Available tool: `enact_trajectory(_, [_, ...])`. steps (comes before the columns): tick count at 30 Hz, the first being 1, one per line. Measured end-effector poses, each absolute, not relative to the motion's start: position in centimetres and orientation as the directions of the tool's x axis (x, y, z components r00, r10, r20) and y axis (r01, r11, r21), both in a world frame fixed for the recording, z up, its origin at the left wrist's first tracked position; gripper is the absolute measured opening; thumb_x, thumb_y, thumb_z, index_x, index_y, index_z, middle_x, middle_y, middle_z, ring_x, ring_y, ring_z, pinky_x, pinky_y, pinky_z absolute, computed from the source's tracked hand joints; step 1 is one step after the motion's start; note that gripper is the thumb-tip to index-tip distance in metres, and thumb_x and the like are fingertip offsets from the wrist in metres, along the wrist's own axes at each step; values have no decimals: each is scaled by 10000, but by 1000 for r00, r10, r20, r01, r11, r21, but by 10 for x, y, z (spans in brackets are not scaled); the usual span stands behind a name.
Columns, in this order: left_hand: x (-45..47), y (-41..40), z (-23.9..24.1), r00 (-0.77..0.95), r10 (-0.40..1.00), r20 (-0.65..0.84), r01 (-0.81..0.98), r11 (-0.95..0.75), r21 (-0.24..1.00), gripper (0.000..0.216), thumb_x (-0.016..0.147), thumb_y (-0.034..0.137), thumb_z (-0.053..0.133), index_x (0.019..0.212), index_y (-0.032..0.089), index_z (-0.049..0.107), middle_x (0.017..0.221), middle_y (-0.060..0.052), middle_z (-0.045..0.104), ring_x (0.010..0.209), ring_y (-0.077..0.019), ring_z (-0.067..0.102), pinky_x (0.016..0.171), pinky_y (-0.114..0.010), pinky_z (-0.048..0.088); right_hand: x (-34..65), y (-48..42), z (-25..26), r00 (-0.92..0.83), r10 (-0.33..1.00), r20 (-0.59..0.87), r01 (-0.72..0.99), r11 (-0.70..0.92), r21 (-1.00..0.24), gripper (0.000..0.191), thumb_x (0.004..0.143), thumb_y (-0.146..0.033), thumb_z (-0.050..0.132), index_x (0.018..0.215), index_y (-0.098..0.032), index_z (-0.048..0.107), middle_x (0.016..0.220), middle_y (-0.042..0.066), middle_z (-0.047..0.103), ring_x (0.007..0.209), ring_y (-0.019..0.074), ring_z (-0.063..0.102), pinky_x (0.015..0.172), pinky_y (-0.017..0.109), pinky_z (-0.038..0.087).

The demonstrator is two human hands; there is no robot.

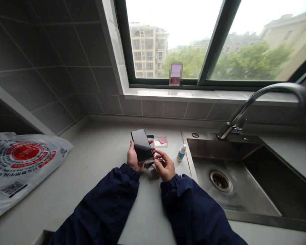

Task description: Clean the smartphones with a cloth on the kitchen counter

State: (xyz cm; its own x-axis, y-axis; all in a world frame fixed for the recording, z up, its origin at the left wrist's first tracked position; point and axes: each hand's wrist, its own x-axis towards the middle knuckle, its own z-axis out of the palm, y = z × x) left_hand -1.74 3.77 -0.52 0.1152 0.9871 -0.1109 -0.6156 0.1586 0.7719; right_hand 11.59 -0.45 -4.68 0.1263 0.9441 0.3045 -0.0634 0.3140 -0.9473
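Note:
My left hand (134,157) is wrapped round a dark-screened smartphone (142,146), tilted with its glossy face toward me. At the phone's lower right corner, the fingertips and thumb of my right hand (165,167) close on the edge. A crumpled grey cloth (153,169) lies beneath, between both hands. Partly hidden behind the phone is a second dark-faced, phone-like object (151,138). A clear case (156,143) with a pink slip (162,140) on it rests beyond my hands. To the right stands a small white-capped spray bottle (181,153) with a blue and yellow label.
A steel sink (255,200) with a curved chrome faucet (241,110) is set into the white counter (97,153) on the right. On the left lies a printed white plastic bag (28,163). Tiled wall and a window ledge (193,96) border the back.

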Motion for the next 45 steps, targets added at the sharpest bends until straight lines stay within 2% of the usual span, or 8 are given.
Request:
enact_trajectory(3, [-23, 40, -8, 64, 993, -98, -632, 117, 766, 792, 868, 761, 293, 1225, 133, 618, 1348, -172, 604, 848, -269, 711, 890, -501, 552, 122, -6, -45, 190, 927, 323, -5, 330, -944, 466, 794, -275, 616, 1250, -181, 606, 914, 30, 667, 639, 122, 621, 612, 253, 548])
enact_trajectory(7, [-23, 29, -15, 65, 994, -87, -663, 108, 740, 764, 879, 742, 320, 1241, 139, 616, 1275, -163, 651, 799, -255, 705, 833, -474, 566, 125, -6, -41, 285, 878, 385, 78, 379, -922, 420, 827, -263, 601, 1236, -167, 620, 1057, 87, 687, 890, 194, 689, 797, 321, 577])
enact_trajectory(9, [-22, 19, -17, 124, 985, -118, -675, 171, 718, 760, 885, 734, 325, 1218, 127, 638, 1189, -164, 692, 781, -252, 700, 811, -450, 568, 125, -4, -40, 321, 851, 416, 87, 411, -907, 383, 855, -276, 590, 1221, -174, 641, 1089, 94, 708, 969, 218, 698, 865, 356, 576])
enact_trajectory(12, [-19, 6, -18, 254, 944, -210, -651, 327, 685, 790, 913, 701, 292, 1144, 43, 663, 1055, -208, 716, 777, -281, 696, 809, -487, 560, 128, 0, -41, 347, 844, 408, 65, 413, -909, 302, 861, -298, 630, 1135, -192, 703, 1060, 84, 744, 975, 231, 712, 922, 390, 564])
enact_trajectory(19, [-16, 1, -18, 388, 890, -239, -617, 444, 649, 787, 916, 694, 321, 1160, 20, 648, 967, -211, 732, 829, -305, 709, 838, -468, 544, 135, 7, -44, 335, 874, 352, -2, 375, -927, 218, 852, -306, 657, 1005, -175, 742, 875, 90, 761, 774, 219, 734, 703, 334, 606])
enact_trajectory(26, [-14, -1, -12, 405, 878, -255, -634, 471, 614, 787, 947, 655, 254, 1190, 12, 636, 870, -208, 739, 829, -319, 720, 838, -458, 532, 134, 6, -44, 326, 867, 377, -25, 406, -913, 139, 797, -303, 707, 859, -178, 708, 1039, 125, 699, 964, 251, 696, 710, 325, 601])
enact_trajectory(39, [-13, -1, -9, 418, 872, -254, -619, 478, 623, 818, 941, 665, 251, 1294, 2, 575, 903, -217, 733, 855, -336, 709, 832, -468, 523, 135, 9, -47, 357, 852, 382, -2, 410, -912, 129, 788, -299, 699, 805, -175, 669, 1002, 120, 692, 880, 232, 702, 703, 327, 590])
enact_trajectory(45, [-13, -1, -8, 420, 873, -248, -642, 479, 599, 795, 949, 651, 254, 1327, 17, 551, 944, -208, 730, 865, -322, 705, 836, -451, 517, 134, 7, -46, 362, 834, 417, 57, 427, -902, 89, 798, -264, 676, 830, -181, 666, 993, 104, 682, 905, 229, 699, 724, 324, 591])
